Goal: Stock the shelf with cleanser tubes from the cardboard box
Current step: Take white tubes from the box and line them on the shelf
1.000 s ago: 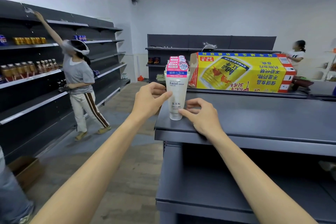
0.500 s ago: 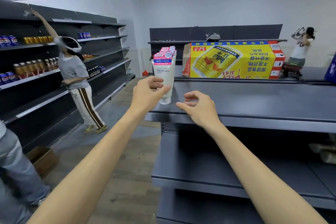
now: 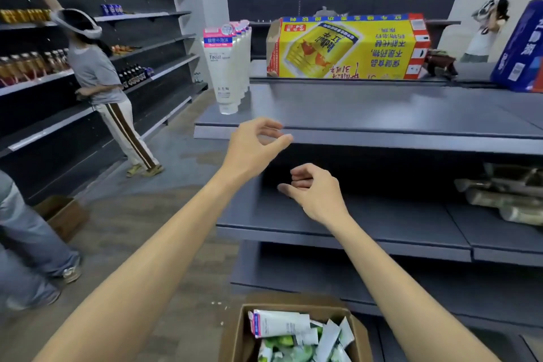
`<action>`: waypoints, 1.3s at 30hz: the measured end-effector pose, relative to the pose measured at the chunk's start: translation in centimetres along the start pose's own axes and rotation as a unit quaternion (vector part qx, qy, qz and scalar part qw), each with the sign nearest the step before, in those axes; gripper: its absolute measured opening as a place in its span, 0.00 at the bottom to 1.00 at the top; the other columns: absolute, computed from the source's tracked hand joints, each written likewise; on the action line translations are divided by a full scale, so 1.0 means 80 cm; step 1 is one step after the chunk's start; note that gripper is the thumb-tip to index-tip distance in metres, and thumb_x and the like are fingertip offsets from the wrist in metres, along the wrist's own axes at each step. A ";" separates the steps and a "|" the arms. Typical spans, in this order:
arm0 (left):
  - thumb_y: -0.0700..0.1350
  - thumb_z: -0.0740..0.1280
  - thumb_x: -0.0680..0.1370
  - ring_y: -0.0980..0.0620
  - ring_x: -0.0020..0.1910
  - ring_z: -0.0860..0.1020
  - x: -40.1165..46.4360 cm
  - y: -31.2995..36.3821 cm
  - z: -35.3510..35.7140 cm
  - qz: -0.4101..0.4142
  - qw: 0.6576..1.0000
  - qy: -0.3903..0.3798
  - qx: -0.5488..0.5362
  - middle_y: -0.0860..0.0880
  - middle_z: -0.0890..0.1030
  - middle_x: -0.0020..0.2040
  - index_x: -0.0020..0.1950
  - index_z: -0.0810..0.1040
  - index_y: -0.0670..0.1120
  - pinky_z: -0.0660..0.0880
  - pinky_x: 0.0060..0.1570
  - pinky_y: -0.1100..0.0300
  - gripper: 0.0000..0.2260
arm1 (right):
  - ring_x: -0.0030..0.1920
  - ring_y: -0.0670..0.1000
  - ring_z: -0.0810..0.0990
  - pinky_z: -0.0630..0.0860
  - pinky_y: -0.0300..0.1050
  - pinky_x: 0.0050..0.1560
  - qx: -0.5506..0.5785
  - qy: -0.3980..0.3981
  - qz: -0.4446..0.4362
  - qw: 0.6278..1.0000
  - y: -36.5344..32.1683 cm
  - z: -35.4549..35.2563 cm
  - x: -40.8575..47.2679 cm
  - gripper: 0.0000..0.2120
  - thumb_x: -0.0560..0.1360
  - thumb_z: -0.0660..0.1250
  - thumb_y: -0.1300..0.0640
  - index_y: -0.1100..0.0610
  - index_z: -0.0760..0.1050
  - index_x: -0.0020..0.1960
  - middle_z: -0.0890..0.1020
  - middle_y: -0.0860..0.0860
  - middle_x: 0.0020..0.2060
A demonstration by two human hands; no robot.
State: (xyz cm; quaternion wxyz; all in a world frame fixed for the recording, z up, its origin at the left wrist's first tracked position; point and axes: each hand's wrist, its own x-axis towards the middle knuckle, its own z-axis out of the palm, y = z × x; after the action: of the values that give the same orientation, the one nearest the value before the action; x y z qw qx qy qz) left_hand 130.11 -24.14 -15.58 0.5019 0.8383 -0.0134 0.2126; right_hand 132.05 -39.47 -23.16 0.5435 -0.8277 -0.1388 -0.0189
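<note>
Cleanser tubes (image 3: 227, 67) now released; both hands have withdrawn, empty.

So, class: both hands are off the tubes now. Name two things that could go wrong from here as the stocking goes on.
1. The row of cleanser tubes stands upright on narrow caps at the top shelf's left corner; a knock may topple them off.
2. The tubes in the cardboard box lie jumbled, white ones mixed with green, so the left hand or right hand could pick a wrong kind.
</note>
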 end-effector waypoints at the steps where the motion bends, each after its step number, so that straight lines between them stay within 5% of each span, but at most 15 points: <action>1: 0.54 0.74 0.71 0.54 0.43 0.85 -0.013 -0.009 0.012 -0.012 1.000 -0.012 -0.004 0.54 0.86 0.44 0.52 0.82 0.50 0.82 0.51 0.49 0.13 | 0.48 0.42 0.81 0.75 0.28 0.41 -0.002 -0.009 0.017 1.000 0.017 0.001 -0.010 0.19 0.69 0.79 0.48 0.52 0.78 0.56 0.82 0.44 0.48; 11: 0.47 0.73 0.75 0.61 0.40 0.82 -0.150 -0.159 0.125 -0.132 0.984 -0.109 0.056 0.54 0.84 0.43 0.52 0.82 0.47 0.73 0.41 0.76 0.08 | 0.46 0.46 0.82 0.80 0.44 0.53 -0.150 -0.127 0.152 0.969 0.202 0.023 -0.123 0.19 0.69 0.77 0.47 0.52 0.78 0.56 0.83 0.46 0.46; 16: 0.45 0.73 0.75 0.59 0.37 0.81 -0.216 -0.226 0.147 -0.213 0.968 -0.113 0.067 0.54 0.82 0.40 0.50 0.81 0.46 0.75 0.42 0.71 0.05 | 0.50 0.47 0.81 0.79 0.46 0.53 -0.186 -0.168 0.208 0.945 0.256 0.050 -0.160 0.20 0.70 0.75 0.44 0.51 0.78 0.57 0.82 0.44 0.47; 21: 0.42 0.71 0.74 0.53 0.40 0.81 -0.258 -0.293 0.149 -0.293 0.939 -0.151 0.101 0.49 0.84 0.41 0.49 0.81 0.44 0.78 0.48 0.62 0.05 | 0.57 0.52 0.80 0.77 0.49 0.56 -0.239 -0.218 0.225 0.919 0.288 0.089 -0.170 0.22 0.72 0.74 0.45 0.52 0.75 0.62 0.81 0.49 0.58; 24: 0.42 0.71 0.75 0.51 0.40 0.80 -0.280 -0.326 0.150 -0.339 0.919 -0.151 0.131 0.48 0.83 0.41 0.50 0.82 0.44 0.72 0.40 0.71 0.05 | 0.59 0.55 0.79 0.78 0.51 0.57 -0.292 -0.252 0.204 0.900 0.300 0.112 -0.170 0.23 0.74 0.73 0.46 0.52 0.74 0.65 0.80 0.52 0.61; 28: 0.45 0.70 0.76 0.47 0.50 0.82 -0.314 -0.361 0.153 -0.393 0.890 -0.172 0.154 0.48 0.85 0.45 0.51 0.82 0.46 0.73 0.50 0.63 0.06 | 0.63 0.58 0.77 0.76 0.51 0.58 -0.350 -0.305 0.154 0.872 0.312 0.137 -0.168 0.23 0.76 0.71 0.51 0.55 0.71 0.69 0.77 0.55 0.65; 39: 0.49 0.70 0.77 0.47 0.54 0.80 -0.325 -0.399 0.152 -0.437 0.864 -0.208 0.136 0.47 0.83 0.53 0.59 0.79 0.47 0.75 0.54 0.59 0.12 | 0.70 0.56 0.66 0.68 0.47 0.66 -0.432 -0.300 0.096 0.845 0.350 0.174 -0.168 0.23 0.78 0.63 0.62 0.59 0.65 0.72 0.71 0.54 0.69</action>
State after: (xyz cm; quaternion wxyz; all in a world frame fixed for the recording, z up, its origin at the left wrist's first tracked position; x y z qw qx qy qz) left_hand 118.19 -23.59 -56.80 0.4099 0.8429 0.2794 -0.2085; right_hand 124.49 -40.07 -56.31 0.0614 -0.9531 -0.1925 0.2252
